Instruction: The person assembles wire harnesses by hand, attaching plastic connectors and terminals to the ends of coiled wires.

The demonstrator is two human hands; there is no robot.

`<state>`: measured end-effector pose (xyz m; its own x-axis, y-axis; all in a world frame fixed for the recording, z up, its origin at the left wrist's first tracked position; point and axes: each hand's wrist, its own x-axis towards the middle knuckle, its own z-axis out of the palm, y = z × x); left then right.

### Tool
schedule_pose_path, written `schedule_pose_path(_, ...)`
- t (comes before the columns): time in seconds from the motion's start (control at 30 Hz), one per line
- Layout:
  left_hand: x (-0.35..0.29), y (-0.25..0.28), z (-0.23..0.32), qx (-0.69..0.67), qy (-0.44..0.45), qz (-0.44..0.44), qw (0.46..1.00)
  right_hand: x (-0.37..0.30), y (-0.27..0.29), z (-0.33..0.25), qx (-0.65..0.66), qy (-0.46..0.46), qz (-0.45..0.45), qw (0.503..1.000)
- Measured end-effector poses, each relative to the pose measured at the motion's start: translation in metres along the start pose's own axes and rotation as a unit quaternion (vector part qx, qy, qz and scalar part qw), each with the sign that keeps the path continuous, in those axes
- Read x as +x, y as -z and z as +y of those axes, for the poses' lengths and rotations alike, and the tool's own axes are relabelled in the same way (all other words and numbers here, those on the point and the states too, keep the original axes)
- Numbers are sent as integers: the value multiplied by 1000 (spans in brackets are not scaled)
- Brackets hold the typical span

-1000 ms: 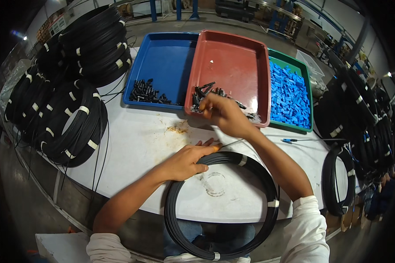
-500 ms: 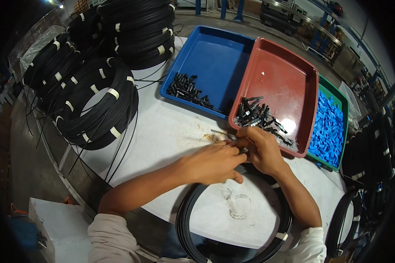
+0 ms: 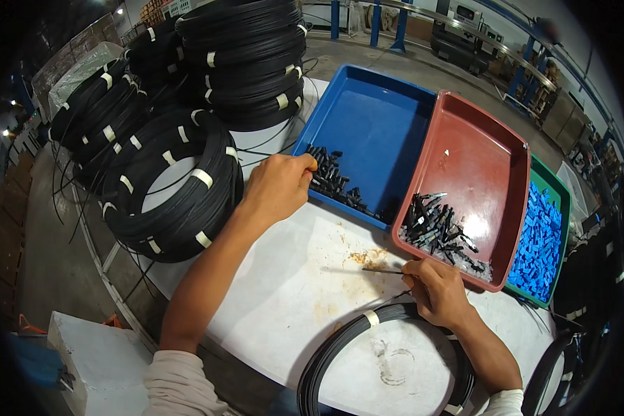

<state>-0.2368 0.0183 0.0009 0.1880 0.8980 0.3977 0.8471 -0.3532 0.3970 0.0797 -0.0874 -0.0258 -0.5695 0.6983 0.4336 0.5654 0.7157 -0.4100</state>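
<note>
My left hand (image 3: 276, 184) is at the near left corner of the blue tray (image 3: 374, 132), thumb and fingers pinched together beside a heap of small black connector-like parts (image 3: 340, 186). Whatever is between those fingertips is hidden. Below the red tray (image 3: 475, 149), my right hand (image 3: 438, 291) pinches a thin black cable, whose straight end (image 3: 383, 270) sticks out leftward over the white table. Under that hand a black cable coil (image 3: 334, 344) bound with white tape lies at the table's near edge, partly past it.
Several taped black cable coils (image 3: 187, 187) are stacked on the left, with loose ends sticking out. Slender black parts (image 3: 433, 225) lie in the red tray. A green tray (image 3: 549, 182) on the right holds many blue pieces (image 3: 539, 236). More coils hang at far right.
My left hand has left my right hand and moved up and left to the blue tray's parts. The cable end in my right hand is now exposed. The whole view has shifted slightly.
</note>
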Motion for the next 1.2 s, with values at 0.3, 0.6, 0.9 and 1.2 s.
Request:
schedule_pose_path(0.3, 46, -26, -20, -48, -36, 36, 998, 44, -15, -12, 38, -88, 6, 995)
schedule_pose_path(0.6, 68, -34, -43, 29, -188, 28, 981, 60, -28, -19, 28, -77, -55, 995)
schedule_pose_path(0.9, 73, -40, -34, 73, -225, -34, 971, 52, -37, -8, 11, -45, -89, 995)
schedule_pose_path(1.2, 71, -43, -27, -184, -101, -115, 971, 50, -42, -6, 25, -19, -85, 996)
